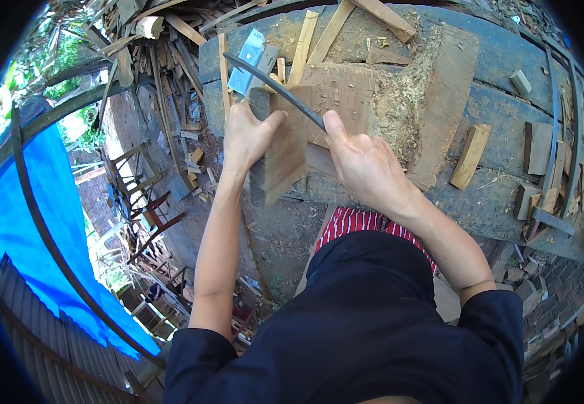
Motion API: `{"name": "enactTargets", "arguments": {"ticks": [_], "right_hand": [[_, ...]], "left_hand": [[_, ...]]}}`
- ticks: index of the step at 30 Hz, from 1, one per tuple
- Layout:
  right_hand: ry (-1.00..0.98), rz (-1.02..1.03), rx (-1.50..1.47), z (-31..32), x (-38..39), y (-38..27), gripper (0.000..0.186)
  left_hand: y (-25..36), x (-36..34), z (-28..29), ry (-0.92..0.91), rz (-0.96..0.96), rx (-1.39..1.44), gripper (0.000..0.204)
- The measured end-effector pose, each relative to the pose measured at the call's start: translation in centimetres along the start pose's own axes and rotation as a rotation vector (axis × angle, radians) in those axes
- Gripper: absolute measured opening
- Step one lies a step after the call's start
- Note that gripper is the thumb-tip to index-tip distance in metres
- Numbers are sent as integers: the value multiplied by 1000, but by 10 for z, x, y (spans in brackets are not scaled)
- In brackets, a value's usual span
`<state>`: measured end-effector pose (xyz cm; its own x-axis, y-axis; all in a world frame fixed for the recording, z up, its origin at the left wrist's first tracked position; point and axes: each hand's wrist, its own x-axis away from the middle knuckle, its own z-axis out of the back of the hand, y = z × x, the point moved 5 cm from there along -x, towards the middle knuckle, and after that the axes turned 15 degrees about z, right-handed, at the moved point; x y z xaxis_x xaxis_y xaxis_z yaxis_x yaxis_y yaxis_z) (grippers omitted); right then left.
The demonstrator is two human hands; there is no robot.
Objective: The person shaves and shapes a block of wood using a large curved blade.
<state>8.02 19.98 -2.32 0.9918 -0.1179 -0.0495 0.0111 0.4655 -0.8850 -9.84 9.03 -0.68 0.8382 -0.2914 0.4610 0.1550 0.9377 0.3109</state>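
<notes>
Fingers are bent on both hands: those of the left hand (246,138) spread into a wide fork with the thumb held away from the rest, those of the right hand (366,158) curled tightly shut. Starting at the far left, a bright blue plastic sheet (39,215) hangs beside a long dark curved bar. Next comes a tangled heap of brown and grey wood offcuts (177,74), reaching up to the bench's left end. On the bench's top left lies a light-blue oblong object (248,60) (I cannot tell what it is), just beyond the left hand. That hand grips a thick brown wooden board (288,151), stood on edge at the near side of the bench, its thumb by the upper edge; the remaining fingertips are partly hidden. Over the board's top slants a long, thin, dark rod-like tool (275,85), its lower right end inside the right fist; whether it touches the wood is unclear. Farther right, a broad brown slab (450,101) strewn with pale sawdust rests on the worn blue-grey wooden bench (494,114). Beyond it lies a short tan wooden block (470,155), then several brown blocks (539,148) near the right rim.
</notes>
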Motion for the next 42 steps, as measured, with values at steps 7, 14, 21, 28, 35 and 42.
{"name": "enactTargets", "arguments": {"ticks": [7, 14, 21, 28, 35, 42], "right_hand": [[-6, -16, 6, -8, -10, 10, 38], [7, 38, -44, 6, -14, -5, 37], [-59, 55, -46, 8, -21, 2, 35], [-50, -40, -172, 12, -15, 5, 24], [-45, -63, -169, 4, -19, 8, 22], [34, 35, -10, 2, -12, 2, 30]], "left_hand": [[2, 2, -1, 49, -36, -27, 41], [7, 6, 1, 89, -34, -39, 38], [8, 3, 0, 49, -64, 24, 38], [10, 5, 0, 22, -107, 31, 40], [11, 5, 0, 69, -67, -63, 38], [12, 8, -1, 63, -39, -49, 37]]}}
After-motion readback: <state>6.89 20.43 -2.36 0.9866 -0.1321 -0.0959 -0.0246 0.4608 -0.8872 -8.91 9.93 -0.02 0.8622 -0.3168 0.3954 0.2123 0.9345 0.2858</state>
